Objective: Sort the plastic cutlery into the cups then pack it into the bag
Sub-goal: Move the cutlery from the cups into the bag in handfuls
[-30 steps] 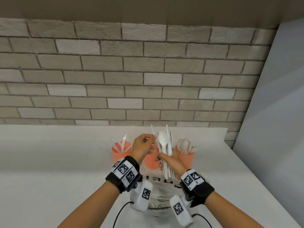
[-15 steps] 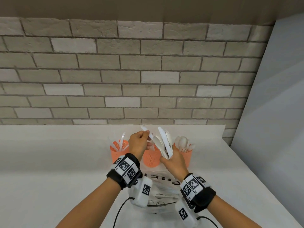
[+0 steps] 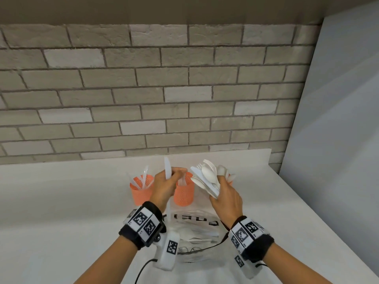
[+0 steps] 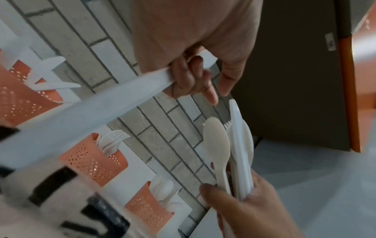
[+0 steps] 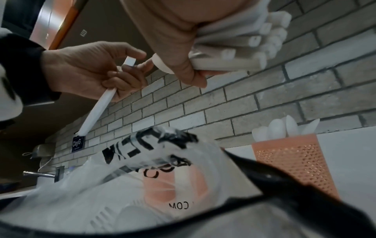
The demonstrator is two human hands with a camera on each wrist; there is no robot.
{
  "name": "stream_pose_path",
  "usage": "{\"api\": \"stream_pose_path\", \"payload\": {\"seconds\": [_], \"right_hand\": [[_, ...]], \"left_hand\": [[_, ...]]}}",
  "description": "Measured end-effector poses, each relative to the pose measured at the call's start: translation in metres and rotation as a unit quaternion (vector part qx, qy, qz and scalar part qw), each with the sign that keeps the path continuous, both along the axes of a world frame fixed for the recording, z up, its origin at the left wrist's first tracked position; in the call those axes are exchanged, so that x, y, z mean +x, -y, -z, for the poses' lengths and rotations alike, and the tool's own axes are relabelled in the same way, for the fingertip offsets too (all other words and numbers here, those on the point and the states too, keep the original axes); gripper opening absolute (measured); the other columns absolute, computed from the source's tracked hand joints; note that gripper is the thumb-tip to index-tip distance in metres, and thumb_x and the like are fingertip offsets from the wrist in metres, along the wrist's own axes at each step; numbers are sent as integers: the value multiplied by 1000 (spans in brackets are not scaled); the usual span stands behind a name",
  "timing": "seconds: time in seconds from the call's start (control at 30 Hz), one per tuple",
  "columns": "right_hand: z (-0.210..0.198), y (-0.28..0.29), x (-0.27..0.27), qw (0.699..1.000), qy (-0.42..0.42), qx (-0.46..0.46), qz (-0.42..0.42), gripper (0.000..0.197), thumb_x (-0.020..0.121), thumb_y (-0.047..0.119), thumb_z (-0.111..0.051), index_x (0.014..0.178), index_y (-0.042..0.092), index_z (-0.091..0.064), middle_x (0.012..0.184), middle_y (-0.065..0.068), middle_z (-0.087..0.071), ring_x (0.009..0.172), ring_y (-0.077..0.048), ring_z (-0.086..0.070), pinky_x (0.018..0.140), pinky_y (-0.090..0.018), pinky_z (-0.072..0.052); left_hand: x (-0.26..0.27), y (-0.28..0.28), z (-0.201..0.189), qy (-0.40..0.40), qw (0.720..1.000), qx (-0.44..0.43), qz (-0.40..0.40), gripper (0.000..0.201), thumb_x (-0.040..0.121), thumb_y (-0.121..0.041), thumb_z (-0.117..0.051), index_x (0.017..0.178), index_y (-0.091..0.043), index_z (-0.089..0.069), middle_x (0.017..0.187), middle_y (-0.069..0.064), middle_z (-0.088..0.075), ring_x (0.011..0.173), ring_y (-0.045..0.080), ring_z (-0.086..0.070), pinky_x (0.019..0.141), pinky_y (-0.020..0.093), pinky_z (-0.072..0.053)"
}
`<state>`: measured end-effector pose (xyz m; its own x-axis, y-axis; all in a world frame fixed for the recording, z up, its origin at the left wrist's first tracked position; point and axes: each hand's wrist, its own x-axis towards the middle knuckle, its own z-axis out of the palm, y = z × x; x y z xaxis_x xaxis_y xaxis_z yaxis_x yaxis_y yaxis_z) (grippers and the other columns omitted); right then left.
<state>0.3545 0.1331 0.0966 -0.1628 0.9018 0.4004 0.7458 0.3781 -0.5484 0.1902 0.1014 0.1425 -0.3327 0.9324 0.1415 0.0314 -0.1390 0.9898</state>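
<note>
Bare forearms, black wristbands (image 3: 133,235) with white fiducial-tag blocks, white wrist cameras (image 3: 167,251), black cables (image 3: 143,269)

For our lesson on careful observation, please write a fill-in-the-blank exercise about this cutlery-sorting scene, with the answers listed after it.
1. The left hand holds a single white plastic ____.
2. The right hand grips a mixed bundle of white plastic cutlery that holds spoons, knives and ____.
3. The perforated plastic cups standing by the brick wall are ____ in colour.
4. The cup nearest the grey side panel holds only ____.

Missing words: knife; forks; orange; spoons
</note>
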Motion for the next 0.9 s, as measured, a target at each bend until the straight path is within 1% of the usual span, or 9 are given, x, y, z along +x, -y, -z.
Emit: {"api": "stream_pose_path", "payload": {"seconds": [0.1, 0.2, 0.27, 0.37, 0.47, 0.57, 0.7, 0.8, 0.9], "right_hand": [[-2, 2, 2, 1000, -2, -29, 1, 46, 85, 16, -56, 128, 19, -40, 98, -6, -65, 87, -29, -61, 60, -27, -34], [-4, 6, 4, 997, -11, -71, -25, 41, 82, 14, -57, 122, 18, -46, 94, -3, -64, 84, -26, -61, 56, -26, -34], [-3, 7, 4, 991, -26, -113, -67, 43, 79, 13, -60, 121, 18, -49, 91, 0, -62, 80, -21, -59, 56, -23, -39], [2, 5, 3, 967, -62, -210, -134, 41, 74, 10, -66, 112, 14, -53, 86, 2, -59, 79, -18, -57, 70, -30, -49], [1, 5, 3, 924, -106, -302, -208, 30, 74, 2, -68, 98, 15, -56, 78, 5, -52, 74, -12, -52, 71, -28, -48], [-5, 8, 5, 893, -114, -357, -249, 33, 79, -2, -65, 83, 27, -50, 74, 9, -50, 66, 0, -51, 61, -11, -43], [-3, 7, 6, 883, -153, -377, -235, 27, 79, -2, -66, 88, 18, -49, 70, -2, -50, 39, -2, -50, 40, -16, -43], [1, 7, 3, 897, -170, -354, -200, 25, 80, -1, -63, 91, 15, -47, 70, -5, -50, 40, -8, -50, 39, -18, -43], [1, 7, 0, 896, -195, -349, -191, 24, 81, 1, -62, 96, 12, -47, 71, -6, -49, 47, -13, -48, 40, -20, -43]], "left_hand": [[13, 6, 3, -17, 999, 8, 39, 17, 88, -17, -61, 104, -12, -67, 36, -14, -43, 33, 2, -27, 36, 13, -24], [22, 6, -1, -28, 999, 11, 36, 19, 87, -13, -63, 104, -5, -66, 40, -16, -48, 34, -2, -42, 39, 6, -30], [26, 3, -3, -30, 999, 10, 34, 17, 88, -8, -61, 102, 1, -65, 52, -13, -52, 37, -7, -47, 41, 2, -32], [26, -6, 0, -41, 999, -18, 31, 16, 88, -8, -60, 98, 3, -67, 71, 1, -60, 46, -8, -54, 46, 4, -37], [23, -17, 5, -59, 997, -45, 14, 18, 85, -12, -65, 93, 4, -70, 86, 12, -68, 75, 14, -62, 68, 21, -46], [21, -24, 5, -84, 995, -57, 3, 14, 84, -14, -67, 78, -2, -67, 71, 6, -64, 64, 15, -58, 52, 12, -44], [20, -27, -3, -97, 993, -66, -33, 27, 85, -21, -66, 62, -11, -57, 56, 1, -54, 43, 8, -46, 42, 14, -34], [20, -29, -8, -75, 993, -75, -56, 30, 86, -25, -65, 61, -11, -57, 55, 2, -52, 48, 14, -44, 47, 22, -35], [24, -26, -11, -45, 995, -87, -17, 27, 87, -23, -64, 66, -10, -56, 55, 1, -46, 44, 11, -40, 42, 18, -33]]}}
